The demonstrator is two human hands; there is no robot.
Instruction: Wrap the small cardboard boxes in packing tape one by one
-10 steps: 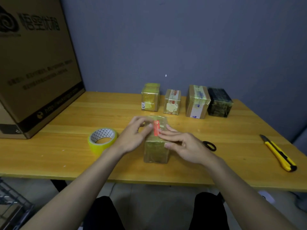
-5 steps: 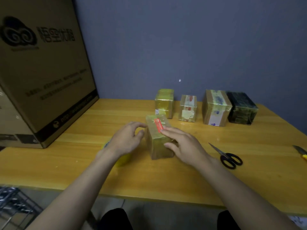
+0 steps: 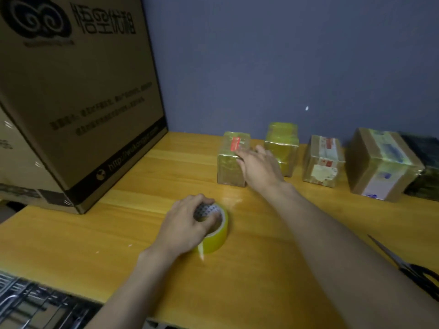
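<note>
A small tape-wrapped cardboard box with a red label [image 3: 231, 160] stands at the back of the wooden table [image 3: 118, 224], left end of a row of boxes. My right hand [image 3: 257, 166] reaches out to it, fingers straight against its right side and top edge. My left hand [image 3: 187, 225] grips the yellow tape roll [image 3: 213, 230] lying flat nearer the front edge, fingers curled into its core. A short tape end sticks out at the roll's front.
Three more wrapped boxes [image 3: 282, 146] [image 3: 323, 161] [image 3: 382, 163] and a dark box [image 3: 425, 167] line the back wall. A large cardboard carton [image 3: 71, 96] fills the left side. Scissors [image 3: 413, 271] lie at the right edge. A wire rack [image 3: 28, 302] sits below the table.
The red-label box has gone from the table's middle to the back row, pushed by my right hand. My left hand left the box and took hold of the tape roll. The view shifted left.
</note>
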